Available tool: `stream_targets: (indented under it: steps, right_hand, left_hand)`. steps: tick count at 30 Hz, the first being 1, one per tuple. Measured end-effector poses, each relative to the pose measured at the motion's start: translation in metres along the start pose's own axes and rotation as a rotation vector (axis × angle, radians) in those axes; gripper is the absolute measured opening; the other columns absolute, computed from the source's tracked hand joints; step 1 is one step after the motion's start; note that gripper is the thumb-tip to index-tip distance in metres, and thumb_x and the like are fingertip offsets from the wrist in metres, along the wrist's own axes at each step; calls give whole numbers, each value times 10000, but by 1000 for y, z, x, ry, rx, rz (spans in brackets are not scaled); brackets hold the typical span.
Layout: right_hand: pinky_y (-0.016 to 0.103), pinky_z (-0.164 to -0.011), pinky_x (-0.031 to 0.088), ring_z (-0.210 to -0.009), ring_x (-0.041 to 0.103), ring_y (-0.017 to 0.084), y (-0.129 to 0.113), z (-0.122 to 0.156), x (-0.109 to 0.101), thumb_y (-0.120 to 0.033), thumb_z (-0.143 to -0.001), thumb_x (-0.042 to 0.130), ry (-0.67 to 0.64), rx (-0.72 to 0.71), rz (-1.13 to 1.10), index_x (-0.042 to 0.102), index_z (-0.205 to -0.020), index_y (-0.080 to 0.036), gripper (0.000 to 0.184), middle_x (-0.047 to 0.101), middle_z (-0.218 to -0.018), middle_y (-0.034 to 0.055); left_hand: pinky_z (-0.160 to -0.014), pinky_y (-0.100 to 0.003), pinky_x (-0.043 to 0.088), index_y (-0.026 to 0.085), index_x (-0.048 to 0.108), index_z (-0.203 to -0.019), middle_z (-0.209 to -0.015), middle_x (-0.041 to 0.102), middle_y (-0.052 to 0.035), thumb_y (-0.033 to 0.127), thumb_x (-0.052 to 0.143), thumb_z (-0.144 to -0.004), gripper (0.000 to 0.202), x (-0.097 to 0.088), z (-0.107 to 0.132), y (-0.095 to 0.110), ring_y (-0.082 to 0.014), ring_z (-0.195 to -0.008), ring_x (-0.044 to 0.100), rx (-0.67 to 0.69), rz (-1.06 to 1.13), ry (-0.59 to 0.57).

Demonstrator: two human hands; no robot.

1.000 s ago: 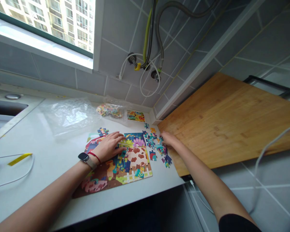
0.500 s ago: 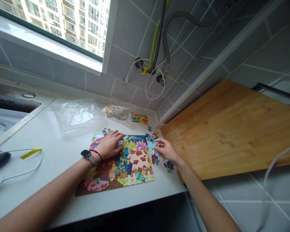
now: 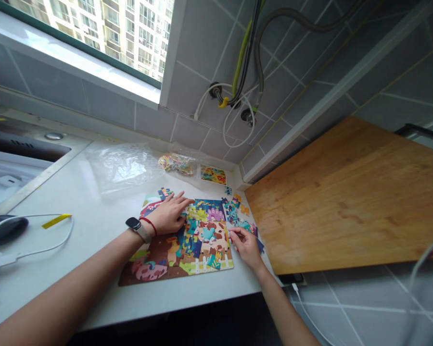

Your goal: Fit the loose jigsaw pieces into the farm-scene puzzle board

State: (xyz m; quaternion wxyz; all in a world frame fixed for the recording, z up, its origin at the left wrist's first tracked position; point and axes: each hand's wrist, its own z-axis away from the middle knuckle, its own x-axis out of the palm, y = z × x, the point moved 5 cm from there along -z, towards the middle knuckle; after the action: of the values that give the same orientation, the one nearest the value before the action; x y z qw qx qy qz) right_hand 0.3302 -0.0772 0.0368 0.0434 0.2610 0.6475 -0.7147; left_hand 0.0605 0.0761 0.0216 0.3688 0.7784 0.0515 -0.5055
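Note:
A colourful jigsaw puzzle (image 3: 197, 257) with a cow, a pig and a fence lies on the white counter. My left hand (image 3: 169, 215) rests on its upper left part, fingers spread and holding nothing. A loose teal puzzle piece (image 3: 208, 234) lies on top of the cow picture, and another loose piece (image 3: 214, 261) lies over the fence area. By the puzzle's right edge is my right hand (image 3: 246, 245), thumb and fingers drawn together; what is between the fingertips, if anything, is hidden. Loose puzzle pieces (image 3: 234, 214) are scattered just beyond it.
Behind the puzzle are a clear plastic bag (image 3: 124, 166), a bagged heap of pieces (image 3: 176, 164) and a picture card (image 3: 213, 175). A wooden board (image 3: 332, 206) leans on the right. On the left are a sink (image 3: 25, 149), a black mouse-like object (image 3: 7, 229) and a white cable (image 3: 39, 254).
The teal piece has left my right hand and now lies on the cow picture. My right hand has moved down toward the puzzle's right edge. My left hand stays on the puzzle.

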Motion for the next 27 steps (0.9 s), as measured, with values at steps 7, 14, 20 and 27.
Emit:
stream_targets:
  steps: [7, 14, 20, 27]
  right_hand:
    - [381, -623, 593, -646, 693, 252, 17, 13, 12, -609, -856, 718, 106, -36, -5, 739, -905, -235, 378, 724, -740, 63]
    - [395, -690, 636, -715, 749, 279, 18, 15, 15, -603, -861, 724, 123, -46, 16, 754, -905, -221, 385, 754, -776, 85]
    - [346, -668, 631, -709, 754, 248, 20, 15, 16, -606, -870, 711, 133, -65, 19, 759, -919, -179, 433, 765, -785, 88]
    - [336, -662, 628, -684, 748, 235, 17, 16, 16, -579, -874, 721, 138, -87, 14, 763, -902, -176, 406, 752, -744, 70]
  left_hand:
    - [-1182, -567, 431, 247, 579, -1415, -1359, 697, -127, 143, 630, -850, 576, -3, -5, -7, -335, -1337, 623, 9, 34, 56]
    - [-1082, -452, 506, 240, 607, -1383, -1302, 713, -115, 100, 639, -833, 569, -9, -7, -3, -301, -1217, 665, 31, 36, 104]
    - [-1004, -403, 561, 226, 653, -1343, -1257, 710, -100, 128, 618, -881, 474, -10, -8, -1, -282, -1138, 696, 30, 44, 92]
    - [-947, -372, 611, 223, 735, -1147, -1108, 788, -67, 177, 527, -986, 267, -21, -11, 0, -224, -1025, 755, 49, 270, 243]
